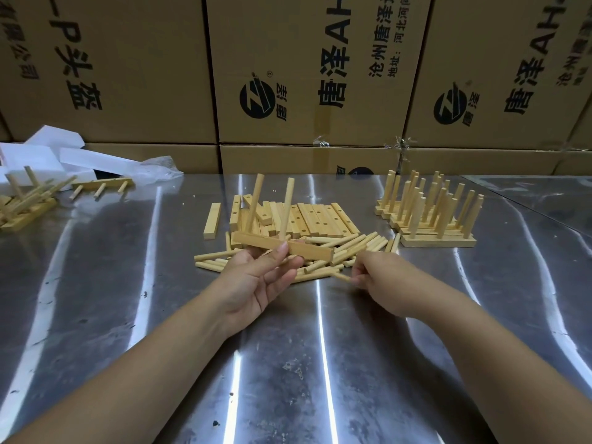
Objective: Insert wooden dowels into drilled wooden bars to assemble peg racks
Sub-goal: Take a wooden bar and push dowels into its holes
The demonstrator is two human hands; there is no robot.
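- Pale wood, smooth and square-edged, makes up the tangled racks (25, 203) at the far left, lying on their sides beside white foam blocks (48, 152) and crumpled clear plastic.
- A reflective, scuffed metal surface (96, 283) carries everything.
- The left hand (256, 283) grips a wooden bar (301, 248) by its near edge, thumb on top; two round dowels (255, 203) stand upright in it, tilted slightly.
- Behind the bar lies a row of flat drilled bars (320, 219), each showing round holes, one lone bar set apart to their left.
- Loose cylindrical dowels (349, 248) are scattered beneath and around the held bar.
- The right hand (381, 280) is closed, pinching a single dowel (341, 277) by its end just above the surface.
- Finished racks (432, 216) stand upright at the right, pegs pointing up.
- Brown printed cardboard boxes (304, 75) wall the back.
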